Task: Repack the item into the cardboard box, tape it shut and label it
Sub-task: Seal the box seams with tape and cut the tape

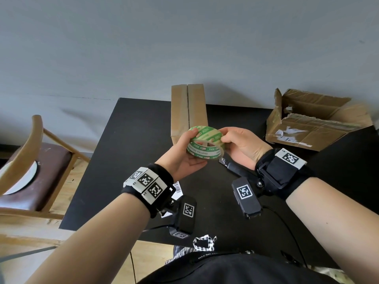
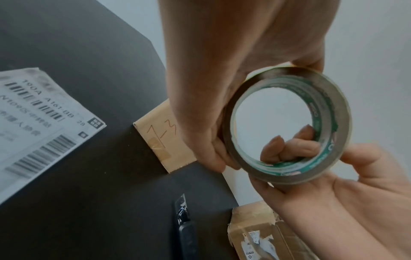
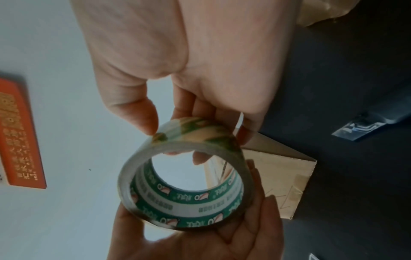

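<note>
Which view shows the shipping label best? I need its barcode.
The left wrist view: the shipping label lies flat on the table, barcodes visible. The head view shows only a sliver behind the left wrist; the right wrist view shows none.

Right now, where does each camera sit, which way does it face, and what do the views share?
Head: worn high, looking down at the black table; both forearms and the left hand and right hand show.
Left wrist: looks along the left hand; the shipping label and utility knife lie beyond.
Right wrist: looks along the right hand; the closed cardboard box lies beyond.
All three share the tape roll, held by both hands.
</note>
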The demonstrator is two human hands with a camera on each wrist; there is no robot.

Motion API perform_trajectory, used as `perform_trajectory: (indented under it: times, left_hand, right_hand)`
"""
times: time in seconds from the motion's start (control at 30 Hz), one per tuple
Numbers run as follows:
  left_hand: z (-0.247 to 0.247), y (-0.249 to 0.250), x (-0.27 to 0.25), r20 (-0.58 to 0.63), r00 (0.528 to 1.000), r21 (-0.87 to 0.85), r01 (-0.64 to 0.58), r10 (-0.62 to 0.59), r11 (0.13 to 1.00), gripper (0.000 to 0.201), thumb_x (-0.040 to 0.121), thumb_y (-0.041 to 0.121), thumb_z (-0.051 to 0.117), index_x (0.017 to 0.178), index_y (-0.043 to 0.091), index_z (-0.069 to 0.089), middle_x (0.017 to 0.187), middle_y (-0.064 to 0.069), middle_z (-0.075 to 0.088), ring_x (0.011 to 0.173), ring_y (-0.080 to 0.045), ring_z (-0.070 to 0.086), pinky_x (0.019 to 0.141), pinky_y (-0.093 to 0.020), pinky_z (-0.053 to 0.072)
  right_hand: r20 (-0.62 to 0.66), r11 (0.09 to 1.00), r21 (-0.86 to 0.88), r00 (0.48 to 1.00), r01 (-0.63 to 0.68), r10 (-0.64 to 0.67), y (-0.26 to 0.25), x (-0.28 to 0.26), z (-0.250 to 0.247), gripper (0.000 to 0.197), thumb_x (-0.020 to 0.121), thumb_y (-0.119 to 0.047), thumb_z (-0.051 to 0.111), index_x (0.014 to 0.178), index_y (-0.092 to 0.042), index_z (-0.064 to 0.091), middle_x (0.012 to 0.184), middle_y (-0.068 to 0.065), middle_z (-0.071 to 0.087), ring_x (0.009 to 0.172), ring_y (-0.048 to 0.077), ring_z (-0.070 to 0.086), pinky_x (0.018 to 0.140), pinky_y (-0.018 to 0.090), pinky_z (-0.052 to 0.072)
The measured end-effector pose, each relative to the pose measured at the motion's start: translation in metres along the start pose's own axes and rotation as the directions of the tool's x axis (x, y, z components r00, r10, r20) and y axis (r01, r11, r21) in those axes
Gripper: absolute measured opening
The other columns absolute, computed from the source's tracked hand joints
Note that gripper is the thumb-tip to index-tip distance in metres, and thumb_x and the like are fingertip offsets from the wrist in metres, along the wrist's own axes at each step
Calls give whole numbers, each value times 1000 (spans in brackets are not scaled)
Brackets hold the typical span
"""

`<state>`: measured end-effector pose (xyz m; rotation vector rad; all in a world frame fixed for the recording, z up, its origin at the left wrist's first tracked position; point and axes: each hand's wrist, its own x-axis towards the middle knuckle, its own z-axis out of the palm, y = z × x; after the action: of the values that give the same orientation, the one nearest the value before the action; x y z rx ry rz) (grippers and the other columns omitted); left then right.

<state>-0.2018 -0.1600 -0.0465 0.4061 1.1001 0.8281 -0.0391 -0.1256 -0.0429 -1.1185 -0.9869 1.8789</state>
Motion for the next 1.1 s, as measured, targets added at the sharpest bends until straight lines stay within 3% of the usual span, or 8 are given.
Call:
perform_trajectory:
  times: [0.13,0.3,0.43,0.63,0.77,0.9,1.0,1.1]
  left_hand:
    - [-2,-1,2,31,999,-14,28,-27,1000,57,82,51,54,123,11,54,122,-16,61,113,-28,59,104,-41,41]
    - [-4,6,3,-93,990,296,-74,106,952,38,90,42,55,118,16,56,107,-5,69,102,-21,65,100,-40,46]
    - [0,5,2,-52,982,529,-127,181,839,53,77,54,67,117,22,53,113,0,66,107,-15,62,96,-35,49]
    - [1,7,-1,-31,988,422,-125,152,898,29,86,41,63,106,20,59,105,-2,70,103,-16,65,95,-32,49]
    - [-2,8,0,-32,996,277,-71,83,958,39,85,41,62,114,15,59,107,-8,70,103,-21,65,100,-39,47]
    - [-3,7,0,7,1000,180,-26,25,983,44,84,40,61,118,12,57,112,-13,68,105,-25,65,101,-41,45]
    - [-2,8,0,-12,999,243,-36,41,969,37,87,39,59,114,14,57,110,-10,68,106,-23,64,101,-40,44]
    - [1,10,0,-29,987,459,-128,159,879,20,88,40,60,97,22,61,101,0,69,104,-16,62,98,-33,45]
  right_hand:
    - [7,1000,-5,1000,4,-4,-2,-1,2,12,75,1,48,80,-2,59,79,13,62,74,21,58,77,34,47]
    - [-36,984,-169,998,52,-59,-3,-1,5,26,87,12,39,79,-1,60,78,14,59,74,19,56,76,30,46]
    - [-46,946,-316,994,75,-94,-2,1,10,25,85,11,45,78,-5,63,77,11,61,76,17,59,75,27,49]
    - [9,973,-222,998,61,-61,-3,-1,8,29,86,12,40,78,-4,63,73,7,64,73,14,60,71,23,50]
    - [-2,996,-89,1000,27,-27,-2,0,3,23,85,10,43,74,-2,59,66,5,65,73,19,57,72,28,48]
    - [0,999,-30,1000,18,-18,-1,1,-2,10,63,-4,51,70,-2,58,64,5,65,70,17,59,72,28,49]
    - [1,997,-69,1000,29,-29,0,0,-2,6,72,2,53,72,-1,59,67,6,64,71,17,59,71,27,49]
    - [-47,983,-179,998,42,-51,4,0,-2,24,85,10,46,73,-3,61,68,7,64,74,20,59,73,28,49]
